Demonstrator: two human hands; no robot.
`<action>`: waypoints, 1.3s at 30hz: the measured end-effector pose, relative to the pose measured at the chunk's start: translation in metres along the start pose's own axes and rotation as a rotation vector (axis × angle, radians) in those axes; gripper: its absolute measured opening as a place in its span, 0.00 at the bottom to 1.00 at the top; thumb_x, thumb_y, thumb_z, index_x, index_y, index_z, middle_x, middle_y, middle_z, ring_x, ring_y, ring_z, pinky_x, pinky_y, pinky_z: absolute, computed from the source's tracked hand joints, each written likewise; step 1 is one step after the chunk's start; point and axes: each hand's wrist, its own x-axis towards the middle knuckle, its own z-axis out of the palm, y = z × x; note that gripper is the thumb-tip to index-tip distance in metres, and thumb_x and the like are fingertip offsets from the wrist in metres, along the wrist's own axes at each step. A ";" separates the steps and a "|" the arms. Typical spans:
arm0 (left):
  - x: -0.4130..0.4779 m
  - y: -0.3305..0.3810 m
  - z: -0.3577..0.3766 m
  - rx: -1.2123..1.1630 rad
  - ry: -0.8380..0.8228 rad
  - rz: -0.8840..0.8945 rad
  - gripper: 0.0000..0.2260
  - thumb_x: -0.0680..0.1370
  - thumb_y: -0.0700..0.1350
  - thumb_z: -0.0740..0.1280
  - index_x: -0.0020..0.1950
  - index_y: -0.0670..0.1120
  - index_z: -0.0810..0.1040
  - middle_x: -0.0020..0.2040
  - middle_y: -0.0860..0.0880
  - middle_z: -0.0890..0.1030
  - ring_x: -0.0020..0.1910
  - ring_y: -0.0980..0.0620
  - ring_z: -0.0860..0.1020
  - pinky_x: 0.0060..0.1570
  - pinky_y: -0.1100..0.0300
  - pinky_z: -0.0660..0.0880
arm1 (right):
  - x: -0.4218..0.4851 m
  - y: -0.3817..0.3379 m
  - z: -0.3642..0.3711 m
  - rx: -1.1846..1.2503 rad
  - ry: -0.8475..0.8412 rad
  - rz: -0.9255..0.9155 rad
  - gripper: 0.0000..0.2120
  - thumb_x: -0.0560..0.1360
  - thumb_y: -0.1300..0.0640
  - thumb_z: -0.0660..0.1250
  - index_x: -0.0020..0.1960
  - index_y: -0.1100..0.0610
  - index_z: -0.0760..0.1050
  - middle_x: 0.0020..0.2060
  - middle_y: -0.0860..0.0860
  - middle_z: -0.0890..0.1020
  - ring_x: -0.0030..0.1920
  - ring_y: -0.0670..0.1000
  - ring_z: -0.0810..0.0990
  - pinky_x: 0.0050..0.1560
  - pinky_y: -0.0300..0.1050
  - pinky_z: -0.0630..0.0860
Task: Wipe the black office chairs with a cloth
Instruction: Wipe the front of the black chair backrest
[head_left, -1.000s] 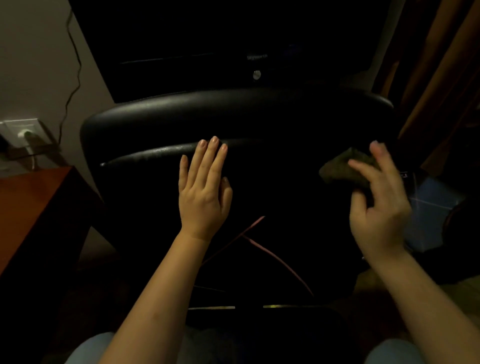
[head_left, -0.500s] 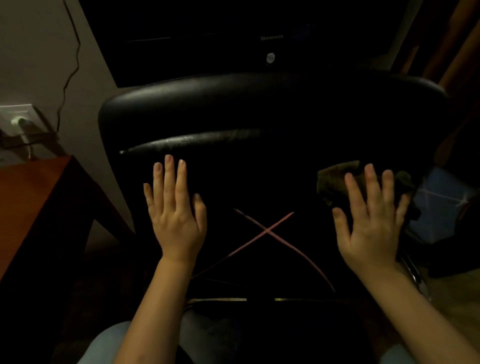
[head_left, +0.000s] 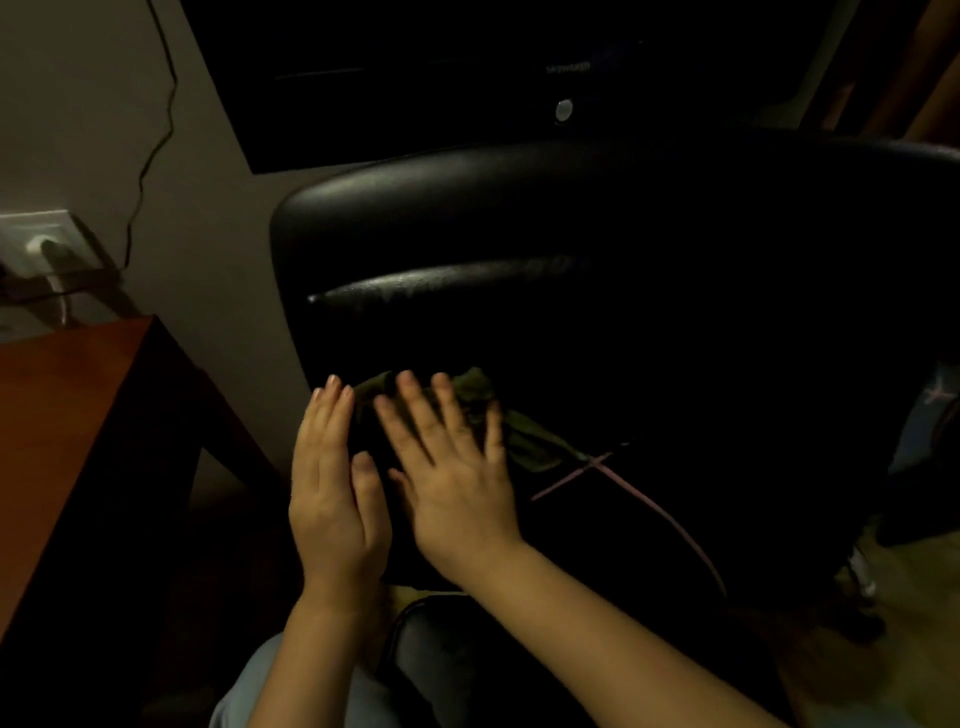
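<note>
Now wiping low on chair back (head_left: 519, 208), near its left edge.
I see right hand (head_left: 457, 478) pressing flat on cloth (head_left: 524, 441) (long axis trails rightward); left hand (head_left: 332, 499) flat, holding nothing, just left of it.

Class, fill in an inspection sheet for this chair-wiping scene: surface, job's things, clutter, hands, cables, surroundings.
Surface: black chair back, glossy, upright.
Job's things: dark green cloth on the chair back's lower left.
Clutter: thin pink crossed strands on the chair back.
Hands: right hand flat on the cloth; left hand open beside it.
Cables: black cable down the wall toward the socket.
Surroundings: wooden table left; dark screen behind.
</note>
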 end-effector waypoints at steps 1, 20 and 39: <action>-0.002 -0.003 -0.001 0.016 0.000 -0.024 0.20 0.82 0.43 0.52 0.73 0.38 0.65 0.74 0.44 0.64 0.75 0.46 0.62 0.74 0.53 0.60 | 0.002 -0.005 0.002 0.001 -0.018 -0.046 0.30 0.79 0.47 0.57 0.78 0.50 0.53 0.79 0.49 0.49 0.78 0.52 0.44 0.74 0.59 0.39; 0.007 0.066 0.091 -0.080 -0.199 0.220 0.21 0.82 0.46 0.54 0.74 0.41 0.65 0.75 0.44 0.63 0.77 0.47 0.57 0.76 0.48 0.52 | -0.134 0.195 -0.076 -0.289 0.048 0.399 0.28 0.81 0.43 0.48 0.79 0.47 0.48 0.79 0.47 0.44 0.78 0.50 0.44 0.73 0.55 0.47; -0.004 0.044 0.127 0.115 -0.072 0.304 0.24 0.80 0.45 0.54 0.77 0.44 0.58 0.77 0.46 0.57 0.78 0.48 0.52 0.76 0.48 0.49 | -0.162 0.211 -0.093 -0.155 0.195 0.574 0.29 0.81 0.38 0.47 0.79 0.50 0.51 0.79 0.47 0.46 0.78 0.53 0.45 0.75 0.54 0.38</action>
